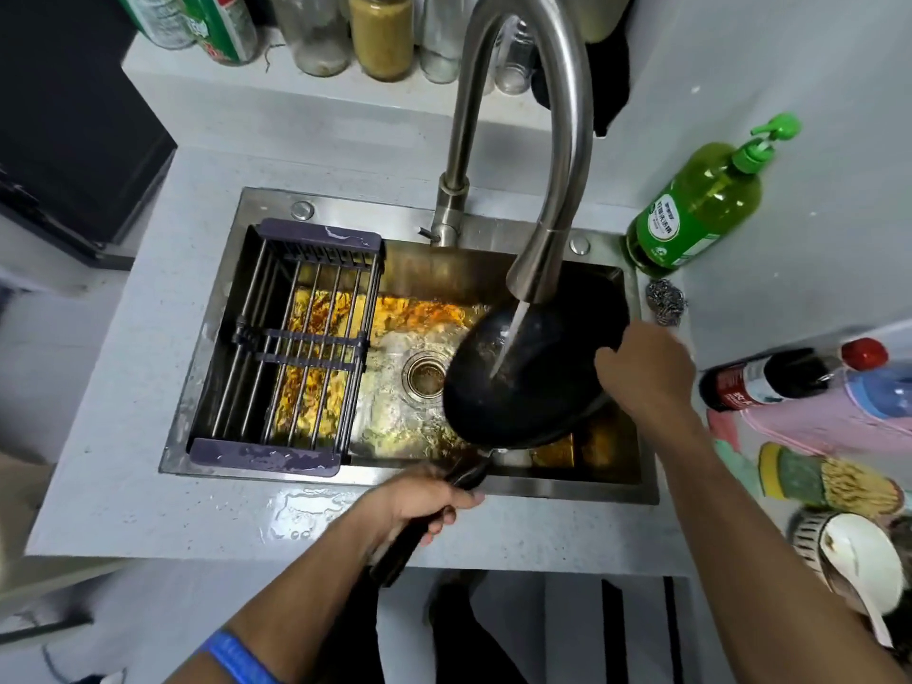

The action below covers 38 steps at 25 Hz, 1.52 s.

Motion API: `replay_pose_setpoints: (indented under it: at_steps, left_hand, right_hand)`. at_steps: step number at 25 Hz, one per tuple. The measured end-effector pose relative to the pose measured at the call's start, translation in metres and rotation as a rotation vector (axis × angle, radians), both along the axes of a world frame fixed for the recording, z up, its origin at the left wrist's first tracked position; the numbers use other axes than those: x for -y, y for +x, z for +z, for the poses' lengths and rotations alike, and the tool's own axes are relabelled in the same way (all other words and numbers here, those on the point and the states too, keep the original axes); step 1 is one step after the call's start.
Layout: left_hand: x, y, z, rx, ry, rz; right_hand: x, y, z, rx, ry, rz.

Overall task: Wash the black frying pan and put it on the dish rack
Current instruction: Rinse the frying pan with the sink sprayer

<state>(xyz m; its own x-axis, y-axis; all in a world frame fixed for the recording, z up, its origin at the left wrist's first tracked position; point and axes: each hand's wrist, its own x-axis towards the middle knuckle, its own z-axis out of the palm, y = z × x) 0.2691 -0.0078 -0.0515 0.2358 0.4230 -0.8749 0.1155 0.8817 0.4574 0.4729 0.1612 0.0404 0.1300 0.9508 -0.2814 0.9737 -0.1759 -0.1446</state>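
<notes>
The black frying pan [533, 382] is tilted over the right half of the steel sink [567, 486], and a stream of water from the curved faucet [533, 269] falls into it. My left hand [424, 501] grips the pan's black handle at the sink's front edge. My right hand [646, 370] is at the pan's right rim; whether its fingers hold the rim or anything else is hidden. The dish rack [296, 348], dark frame with metal bars, spans the sink's left half and carries nothing.
A green dish soap bottle [696, 209] and a steel scourer [666, 301] stand at the sink's back right. Bottles, a sponge [829, 481] and a bowl with a spoon [858, 565] crowd the right counter. Jars line the back ledge. Water is puddled on the front counter.
</notes>
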Motion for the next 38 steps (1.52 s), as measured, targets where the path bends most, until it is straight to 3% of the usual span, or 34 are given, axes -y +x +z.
replay_pose_setpoints:
  at_steps: [3, 5, 8, 9, 12, 19, 24, 28, 31, 34, 38]
  left_hand:
    - [-0.01, -0.004, -0.003, -0.52, 0.256, -0.099]
    - [-0.013, -0.017, -0.001, -0.709, 0.348, -0.197]
    - [-0.009, -0.032, 0.004, -0.833, 0.387, -0.278]
    - [-0.007, -0.035, 0.004, -0.875, 0.396, -0.311]
    - [-0.002, -0.042, 0.002, -0.948, 0.419, -0.372]
    - [-0.001, -0.044, 0.003, -0.97, 0.456, -0.42]
    - [-0.008, -0.041, 0.008, -0.981, 0.454, -0.43]
    - [-0.008, -0.041, 0.015, -1.018, 0.463, -0.416]
    - [-0.007, -0.046, 0.016, -1.021, 0.46, -0.41]
    - [-0.006, -0.048, 0.016, -1.021, 0.459, -0.406]
    - [-0.01, -0.045, 0.017, -1.018, 0.463, -0.398]
  right_hand:
    - [0.016, 0.023, -0.016, -0.114, -0.102, -0.115]
    - [0.014, 0.017, -0.002, -0.23, -0.07, -0.065]
    - [-0.003, -0.02, 0.039, -0.809, -0.013, -0.01]
    - [-0.011, -0.032, 0.05, -0.895, 0.041, 0.038]
    - [-0.026, -0.062, 0.064, -0.878, 0.227, 0.183]
    - [-0.039, -0.083, 0.057, -0.551, 0.248, 0.297]
    - [-0.041, -0.072, 0.033, -0.526, 0.11, 0.224]
    - [-0.047, -0.081, 0.026, -0.677, 0.012, 0.218]
    - [-0.061, -0.067, 0.027, -0.511, 0.108, 0.208]
    - [-0.05, -0.043, 0.028, -0.351, 0.071, 0.233]
    - [-0.049, -0.058, 0.028, -0.56, -0.039, 0.215]
